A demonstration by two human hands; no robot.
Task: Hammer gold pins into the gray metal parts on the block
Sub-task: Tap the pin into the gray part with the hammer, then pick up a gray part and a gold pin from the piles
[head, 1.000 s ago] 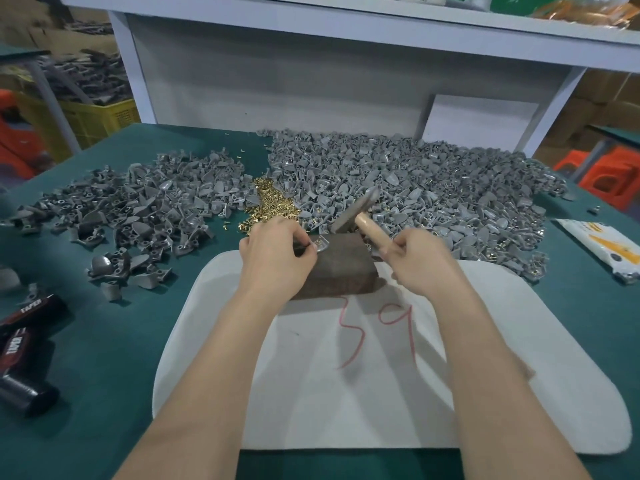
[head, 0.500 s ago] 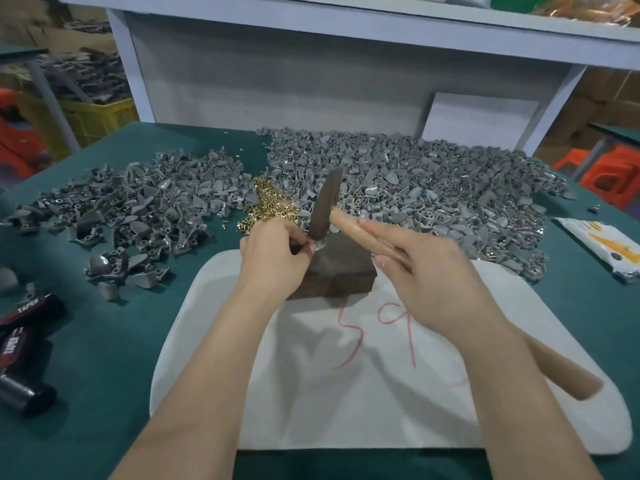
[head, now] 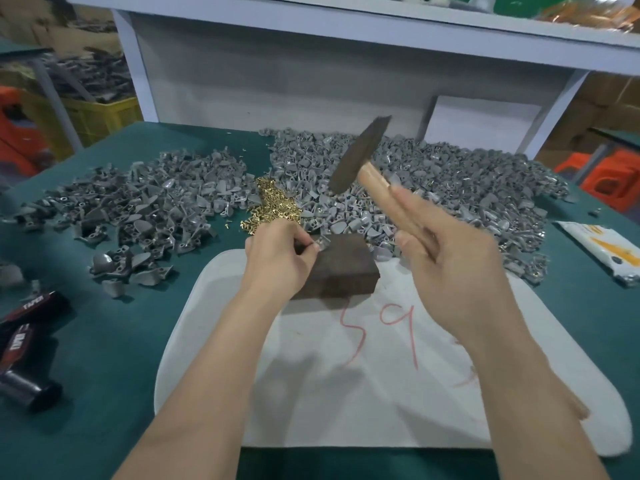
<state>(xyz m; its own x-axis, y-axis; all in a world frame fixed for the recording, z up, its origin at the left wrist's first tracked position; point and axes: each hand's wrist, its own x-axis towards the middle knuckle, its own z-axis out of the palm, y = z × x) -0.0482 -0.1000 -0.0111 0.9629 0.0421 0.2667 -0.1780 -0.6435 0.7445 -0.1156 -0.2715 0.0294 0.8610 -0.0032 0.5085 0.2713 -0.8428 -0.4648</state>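
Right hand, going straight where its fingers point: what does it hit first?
Probably the big pile of gray parts beyond the block. The right hand holds the hammer raised, so it might pass over the pile; depth is unclear.

Bare left hand (head: 277,258), bare right hand (head: 457,268), and 2 slim forearms bare as far as visible

Green-topped table (head: 104,341); white shelf frame (head: 311,26) behind; yellow crate (head: 100,116) left; orange stools (head: 613,178) right.

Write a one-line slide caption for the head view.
Right hand holds hammer raised over the block; left hand pinches a gray part on it.
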